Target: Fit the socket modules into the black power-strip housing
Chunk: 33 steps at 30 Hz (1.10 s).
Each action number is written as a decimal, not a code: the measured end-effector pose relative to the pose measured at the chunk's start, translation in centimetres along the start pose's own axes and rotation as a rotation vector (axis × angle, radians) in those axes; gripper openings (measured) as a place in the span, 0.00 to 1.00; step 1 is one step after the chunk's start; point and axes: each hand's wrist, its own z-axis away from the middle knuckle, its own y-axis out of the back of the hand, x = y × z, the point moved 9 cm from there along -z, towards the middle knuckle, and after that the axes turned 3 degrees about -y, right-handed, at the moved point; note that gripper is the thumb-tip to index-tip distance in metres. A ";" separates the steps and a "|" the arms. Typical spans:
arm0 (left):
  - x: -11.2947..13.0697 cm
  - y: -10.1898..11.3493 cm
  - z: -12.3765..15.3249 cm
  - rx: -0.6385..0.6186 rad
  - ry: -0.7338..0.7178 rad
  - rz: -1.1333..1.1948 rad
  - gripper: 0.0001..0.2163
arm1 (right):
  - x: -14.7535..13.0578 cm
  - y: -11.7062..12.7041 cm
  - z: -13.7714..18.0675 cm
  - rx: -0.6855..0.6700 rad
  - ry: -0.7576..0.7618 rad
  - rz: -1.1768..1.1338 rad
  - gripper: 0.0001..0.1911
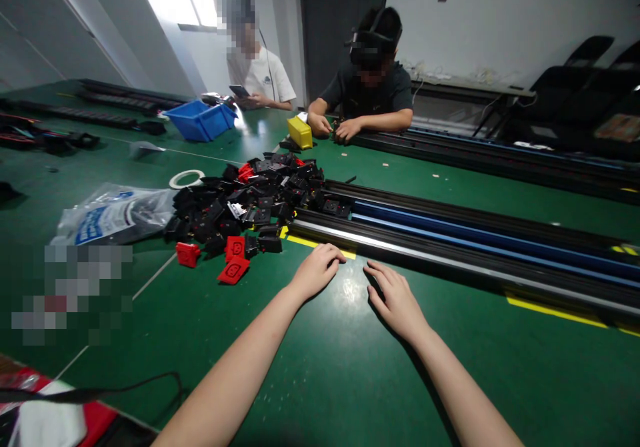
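Both hands lie empty on the green desk [325,373], just short of the long black rail [450,250]. The left hand [317,270] rests with its fingers loosely curled, the tips almost at the rail's near edge, close to the rail's left end. The right hand [395,297] lies palm down beside it, fingers slightly spread and pointing at the rail; neither pinches anything.

At the rail's left end sits a loose pile [250,203] of black and red plug-like parts, and a few red ones [233,268] have spilled out on the near side. A couple of black parts [335,207] seem to sit in the rail at that end. The rest of its length, running off to the right, shows only bare blue and black channels. So, by my reading, little is fitted and nearly the whole pile is left.

Left of the pile lie a plastic bag [115,213] and a tape roll [186,179]. Beyond the rail, a person in a dark shirt [373,90] works at a second rail beside a yellow box [300,132], and another in white [260,73] stands by a blue bin [200,120].
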 end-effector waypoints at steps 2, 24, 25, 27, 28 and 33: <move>0.0 0.0 0.0 0.001 -0.003 -0.001 0.11 | 0.0 0.0 0.0 0.001 -0.002 -0.002 0.21; 0.3 0.1 0.0 0.000 -0.031 -0.025 0.10 | 0.3 -0.2 -0.1 0.009 -0.004 -0.007 0.20; 0.3 0.0 0.0 -0.002 -0.032 -0.025 0.10 | 0.3 -0.2 -0.2 0.010 -0.012 -0.009 0.20; 0.3 0.0 0.0 -0.003 -0.027 -0.025 0.11 | 0.3 -0.1 -0.3 0.015 -0.028 -0.008 0.19; 0.3 0.0 0.0 -0.002 -0.021 -0.025 0.11 | 0.3 -0.1 -0.4 0.017 -0.035 -0.007 0.19; 0.3 0.2 0.1 -0.001 0.005 -0.012 0.11 | 0.2 -0.1 -0.5 0.019 -0.045 -0.003 0.19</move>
